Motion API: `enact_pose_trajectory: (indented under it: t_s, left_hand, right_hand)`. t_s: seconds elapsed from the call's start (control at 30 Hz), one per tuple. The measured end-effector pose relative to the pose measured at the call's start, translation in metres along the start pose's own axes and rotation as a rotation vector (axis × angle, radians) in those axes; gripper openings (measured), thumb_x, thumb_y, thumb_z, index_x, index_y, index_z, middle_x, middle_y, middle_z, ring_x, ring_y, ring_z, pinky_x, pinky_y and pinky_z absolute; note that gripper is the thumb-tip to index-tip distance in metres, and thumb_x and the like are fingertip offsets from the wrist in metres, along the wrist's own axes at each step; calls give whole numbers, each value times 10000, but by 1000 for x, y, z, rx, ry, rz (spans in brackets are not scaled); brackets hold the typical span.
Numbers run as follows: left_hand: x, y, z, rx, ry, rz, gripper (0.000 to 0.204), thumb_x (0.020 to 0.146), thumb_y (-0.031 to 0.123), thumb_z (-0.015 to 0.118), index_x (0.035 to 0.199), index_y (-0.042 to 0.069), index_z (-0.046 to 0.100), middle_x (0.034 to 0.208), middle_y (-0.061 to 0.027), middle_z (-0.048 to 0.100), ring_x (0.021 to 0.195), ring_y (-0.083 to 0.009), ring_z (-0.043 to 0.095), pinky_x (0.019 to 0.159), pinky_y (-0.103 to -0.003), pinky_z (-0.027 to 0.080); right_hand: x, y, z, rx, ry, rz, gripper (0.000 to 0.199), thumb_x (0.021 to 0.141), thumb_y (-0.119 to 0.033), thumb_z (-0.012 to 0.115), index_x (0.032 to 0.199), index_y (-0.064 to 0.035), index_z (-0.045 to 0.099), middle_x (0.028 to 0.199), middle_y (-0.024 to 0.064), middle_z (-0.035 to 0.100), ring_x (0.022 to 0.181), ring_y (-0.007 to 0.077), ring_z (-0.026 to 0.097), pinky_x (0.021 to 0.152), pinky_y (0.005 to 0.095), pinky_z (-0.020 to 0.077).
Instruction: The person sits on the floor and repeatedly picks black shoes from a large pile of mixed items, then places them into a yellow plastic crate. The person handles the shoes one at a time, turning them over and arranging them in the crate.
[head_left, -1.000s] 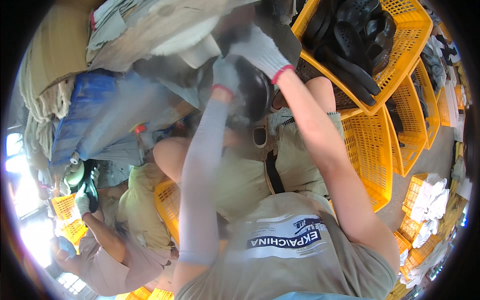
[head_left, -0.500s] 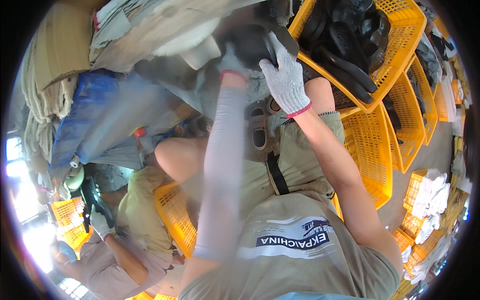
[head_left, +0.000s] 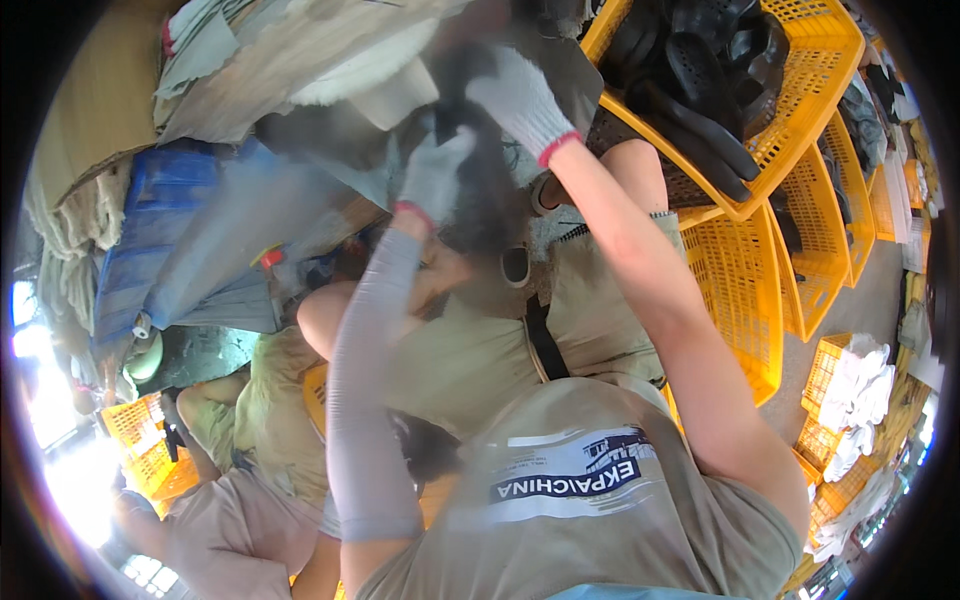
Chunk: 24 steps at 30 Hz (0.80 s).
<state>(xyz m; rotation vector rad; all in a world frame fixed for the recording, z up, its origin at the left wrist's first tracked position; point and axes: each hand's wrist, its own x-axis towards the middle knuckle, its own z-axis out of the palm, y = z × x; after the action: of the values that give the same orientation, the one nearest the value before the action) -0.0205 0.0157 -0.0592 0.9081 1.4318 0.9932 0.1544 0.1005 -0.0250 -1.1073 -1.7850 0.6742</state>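
Observation:
Both my hands wear white knit gloves and are raised in front of my knees. My right hand, with a red cuff, grips the top of a dark, blurred piece that looks like black rubber footwear. My left hand, on a grey-sleeved arm, presses against the same piece from the left and lower down. Motion blur hides the exact shape of the piece. A yellow plastic basket of black sandals stands just right of my right hand.
More yellow baskets are stacked at the right, with white cloth bundles beyond them. Blue and grey sheeting and sacks lie at the left. Another person sits at the lower left by small yellow crates.
My right hand has swung up and to the left from half a second ago. My left hand has dropped lower on the dark piece.

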Motion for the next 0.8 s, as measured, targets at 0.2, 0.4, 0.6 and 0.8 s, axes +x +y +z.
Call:
enact_pose_trajectory:
  t_s: [0.2, 0.4, 0.6, 0.8]
  left_hand:
    - [4, 30, 52, -729, -47, -128, 416, 1161, 405, 558, 1256, 35, 723, 1171, -74, 739, 1107, -200, 704, 962, -342, 566]
    - [-39, 17, 106, -479, 17, 147, 464, 1064, 330, 754, 1301, -67, 715, 1218, -114, 753, 1047, -197, 713, 923, -363, 580]
    - [18, -55, 42, 111, 356, 253, 579, 1076, 516, 582, 1162, -24, 772, 966, -149, 759, 849, -279, 731, 785, -398, 591]
    - [52, -51, 7, -307, 643, 94, 538, 1124, 495, 516, 1279, 27, 732, 1077, -131, 768, 915, -269, 741, 802, -401, 610]
  right_hand:
    - [-15, -72, -49, -278, -279, 125, 568, 943, -366, 680, 1269, 94, 606, 1182, 348, 708, 1111, 480, 702, 957, 528, 558]
    - [-104, -132, -118, -444, -274, -120, 368, 908, -194, 699, 1245, -55, 649, 1193, 195, 710, 1131, 428, 689, 938, 506, 550]
    - [-141, -95, -101, -196, -198, 30, 298, 947, -253, 777, 1145, -37, 722, 968, 184, 756, 919, 424, 738, 776, 500, 585]
    - [-92, -145, -32, -161, -276, 11, 325, 917, -277, 850, 1112, -45, 731, 968, 197, 754, 868, 419, 734, 769, 477, 590]
